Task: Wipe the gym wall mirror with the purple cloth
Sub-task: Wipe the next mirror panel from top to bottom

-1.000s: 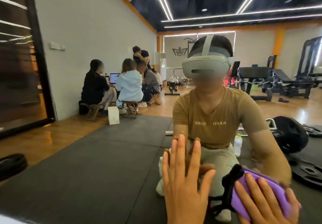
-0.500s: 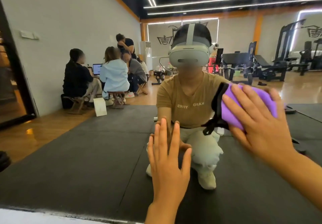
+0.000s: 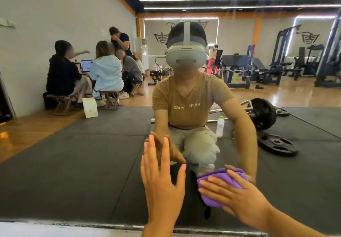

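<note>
The wall mirror (image 3: 77, 172) fills nearly the whole head view and reflects me crouching in a tan shirt. My left hand (image 3: 162, 183) lies flat on the glass low in the middle, fingers straight and pointing up. To its right, my right hand (image 3: 238, 198) presses the folded purple cloth (image 3: 221, 183) against the lower part of the mirror, fingers spread straight over it. A black strap hangs below the cloth.
The mirror's bottom edge (image 3: 77, 224) runs along the frame's foot. In the reflection: black floor mats, a barbell with weight plates (image 3: 263, 113), a loose plate (image 3: 276, 143), a white bottle (image 3: 220, 126), several seated people (image 3: 105, 74) at the left, gym machines at the back right.
My right hand swept the cloth from low right up to chest height, then back down to the lower part of the mirror. My left hand stayed flat on the glass.
</note>
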